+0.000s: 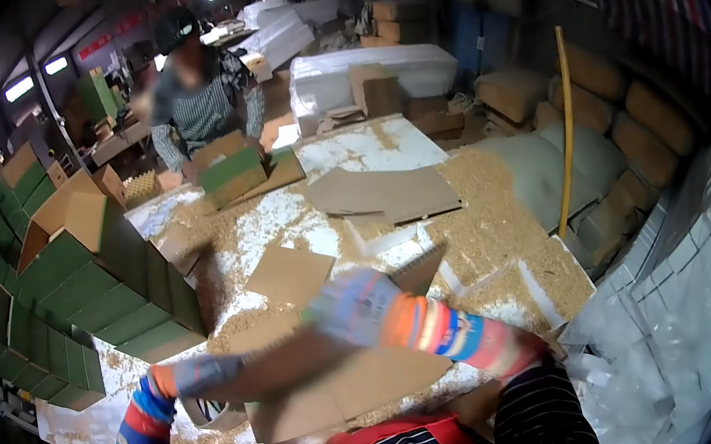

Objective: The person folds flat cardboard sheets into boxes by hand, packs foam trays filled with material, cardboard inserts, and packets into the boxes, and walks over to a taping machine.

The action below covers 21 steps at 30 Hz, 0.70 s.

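A brown cardboard piece (287, 364), blurred by motion, is slanted between my two gloved hands over the table. My left hand (209, 376), in a grey glove with a striped cuff, closes on its near left end. At its upper right end is my right hand (355, 306), also gloved and smeared, which appears closed on the edge; its fingertips are hard to make out. Beneath lies a flat cardboard sheet (375, 382) with creases. Just beyond my hands a smaller cardboard sheet (290, 274) rests on the white table (132, 386).
Stacked green and brown boxes (110, 279) stand at the left. Loose brown shavings (487, 208) cover much of the tabletop, with another large cardboard sheet (386, 192) at the back. Across the table a person (204, 108) is near a green box (231, 174). Plastic-wrapped white stacks (674, 327) line the right.
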Motion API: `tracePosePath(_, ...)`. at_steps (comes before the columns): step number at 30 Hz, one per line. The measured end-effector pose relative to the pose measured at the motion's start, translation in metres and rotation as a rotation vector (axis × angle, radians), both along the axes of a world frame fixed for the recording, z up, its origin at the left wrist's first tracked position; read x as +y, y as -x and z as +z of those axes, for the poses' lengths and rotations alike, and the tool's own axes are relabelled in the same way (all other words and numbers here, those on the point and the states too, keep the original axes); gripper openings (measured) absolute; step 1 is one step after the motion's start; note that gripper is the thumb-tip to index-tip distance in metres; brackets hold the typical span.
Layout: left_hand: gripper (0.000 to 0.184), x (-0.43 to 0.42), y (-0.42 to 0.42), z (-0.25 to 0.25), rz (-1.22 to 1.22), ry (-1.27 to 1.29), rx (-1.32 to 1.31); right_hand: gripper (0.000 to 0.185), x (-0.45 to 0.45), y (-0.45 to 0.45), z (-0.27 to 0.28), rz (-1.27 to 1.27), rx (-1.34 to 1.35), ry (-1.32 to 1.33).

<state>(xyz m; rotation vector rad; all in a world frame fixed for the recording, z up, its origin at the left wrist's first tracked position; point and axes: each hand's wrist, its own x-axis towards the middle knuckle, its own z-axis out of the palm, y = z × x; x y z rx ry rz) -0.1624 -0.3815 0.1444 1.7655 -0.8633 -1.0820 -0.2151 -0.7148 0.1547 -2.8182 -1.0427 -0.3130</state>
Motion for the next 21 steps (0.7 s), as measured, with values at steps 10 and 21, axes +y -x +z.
tracePosePath(10, 0.065, -0.022, -0.005, 0.047, 0.317, -0.133, -0.491, 0.033, -0.016, 0.023, -0.005, 0.145, -0.015, -0.256)
tracePosePath(21, 0.045, -0.026, -0.031, -0.081, 0.388, 0.110, -0.509, 0.051, -0.014, -0.003, -0.047, 0.115, 1.262, -1.395)
